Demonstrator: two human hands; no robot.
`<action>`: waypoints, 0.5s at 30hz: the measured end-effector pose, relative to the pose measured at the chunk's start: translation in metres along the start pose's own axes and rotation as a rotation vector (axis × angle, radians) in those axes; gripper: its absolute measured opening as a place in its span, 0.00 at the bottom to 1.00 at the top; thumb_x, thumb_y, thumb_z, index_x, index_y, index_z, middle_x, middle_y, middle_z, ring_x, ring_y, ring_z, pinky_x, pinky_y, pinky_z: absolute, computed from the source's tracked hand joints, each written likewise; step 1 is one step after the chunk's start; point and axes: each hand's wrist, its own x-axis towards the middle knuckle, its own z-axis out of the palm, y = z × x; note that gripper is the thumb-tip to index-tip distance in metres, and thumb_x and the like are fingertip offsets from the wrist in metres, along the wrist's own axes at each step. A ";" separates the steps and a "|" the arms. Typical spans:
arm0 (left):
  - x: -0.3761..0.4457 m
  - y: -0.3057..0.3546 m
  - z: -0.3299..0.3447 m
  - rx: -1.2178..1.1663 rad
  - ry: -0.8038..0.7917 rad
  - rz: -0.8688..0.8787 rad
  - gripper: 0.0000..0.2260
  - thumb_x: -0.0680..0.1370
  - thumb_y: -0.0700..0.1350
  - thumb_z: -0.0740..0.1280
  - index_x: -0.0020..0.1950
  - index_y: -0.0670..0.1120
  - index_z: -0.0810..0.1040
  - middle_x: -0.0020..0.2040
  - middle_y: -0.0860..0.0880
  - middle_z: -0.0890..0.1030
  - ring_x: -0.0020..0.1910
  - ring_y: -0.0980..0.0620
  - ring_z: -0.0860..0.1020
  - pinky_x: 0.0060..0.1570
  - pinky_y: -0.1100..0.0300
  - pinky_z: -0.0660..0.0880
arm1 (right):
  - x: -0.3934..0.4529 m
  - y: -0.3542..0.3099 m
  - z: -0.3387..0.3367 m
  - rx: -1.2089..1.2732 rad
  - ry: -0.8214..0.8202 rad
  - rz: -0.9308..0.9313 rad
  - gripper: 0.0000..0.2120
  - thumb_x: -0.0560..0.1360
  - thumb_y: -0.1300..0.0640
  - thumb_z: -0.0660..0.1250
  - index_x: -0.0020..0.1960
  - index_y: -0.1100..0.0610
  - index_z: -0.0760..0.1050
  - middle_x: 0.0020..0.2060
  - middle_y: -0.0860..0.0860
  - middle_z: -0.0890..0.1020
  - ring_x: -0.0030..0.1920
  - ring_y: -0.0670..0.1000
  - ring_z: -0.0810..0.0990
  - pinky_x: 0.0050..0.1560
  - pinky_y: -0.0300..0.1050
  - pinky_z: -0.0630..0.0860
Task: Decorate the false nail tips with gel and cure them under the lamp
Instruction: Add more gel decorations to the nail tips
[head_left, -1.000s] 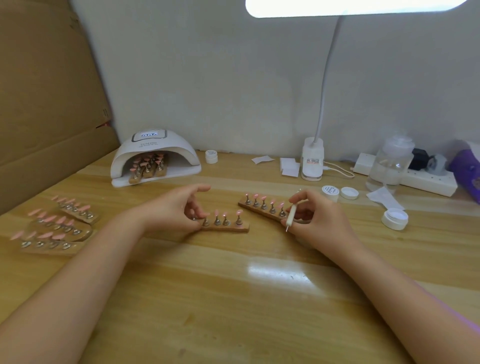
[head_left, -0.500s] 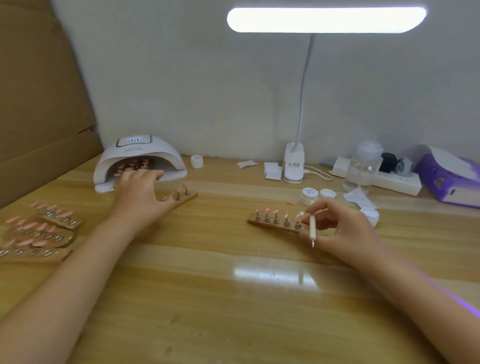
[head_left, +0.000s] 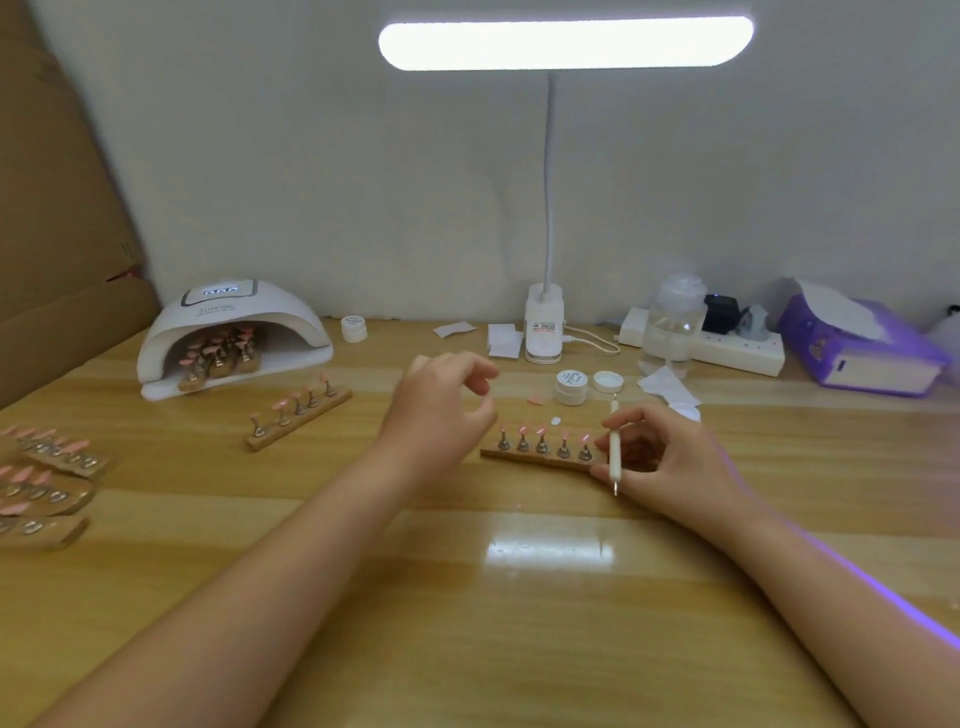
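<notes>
A wooden strip of pink nail tips (head_left: 543, 451) lies at the table's middle. My right hand (head_left: 660, 457) holds a white dotting pen (head_left: 615, 451) upright at the strip's right end. My left hand (head_left: 441, 405) hovers just left of that strip, fingers loosely curled, holding nothing. A second strip with pink tips (head_left: 298, 418) lies alone in front of the white curing lamp (head_left: 234, 332), which has more strips inside. An open gel pot (head_left: 571, 386) and its lid (head_left: 608, 381) sit behind the middle strip.
Several more strips of pink tips (head_left: 47, 483) lie at the left edge. A desk lamp (head_left: 544, 332), a clear bottle (head_left: 675, 322), a power strip (head_left: 743, 351), a purple tissue box (head_left: 862, 348) and paper wipes (head_left: 667, 387) line the back. Cardboard (head_left: 57, 208) stands at left.
My left hand set a strip down in front of the curing lamp, let go, and came back toward the middle strip. My right hand stayed with the pen.
</notes>
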 end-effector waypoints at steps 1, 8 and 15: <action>-0.002 0.004 0.009 -0.029 0.008 -0.020 0.10 0.77 0.42 0.66 0.57 0.51 0.78 0.45 0.58 0.77 0.51 0.54 0.69 0.48 0.61 0.65 | 0.001 0.001 0.000 -0.008 -0.004 -0.007 0.18 0.64 0.61 0.78 0.49 0.49 0.76 0.41 0.45 0.84 0.42 0.37 0.81 0.44 0.24 0.72; -0.021 -0.001 0.027 -0.020 0.098 0.071 0.05 0.75 0.44 0.70 0.50 0.48 0.80 0.40 0.57 0.77 0.44 0.53 0.71 0.46 0.58 0.67 | 0.001 0.003 0.001 -0.003 0.036 -0.014 0.18 0.65 0.62 0.75 0.48 0.43 0.75 0.42 0.47 0.84 0.44 0.41 0.81 0.48 0.31 0.76; -0.028 0.005 0.023 -0.100 0.179 0.259 0.09 0.73 0.52 0.71 0.46 0.47 0.80 0.37 0.55 0.77 0.38 0.58 0.70 0.43 0.56 0.69 | -0.005 -0.014 0.007 0.045 0.181 -0.174 0.16 0.68 0.69 0.69 0.51 0.54 0.79 0.40 0.44 0.84 0.43 0.40 0.80 0.47 0.29 0.73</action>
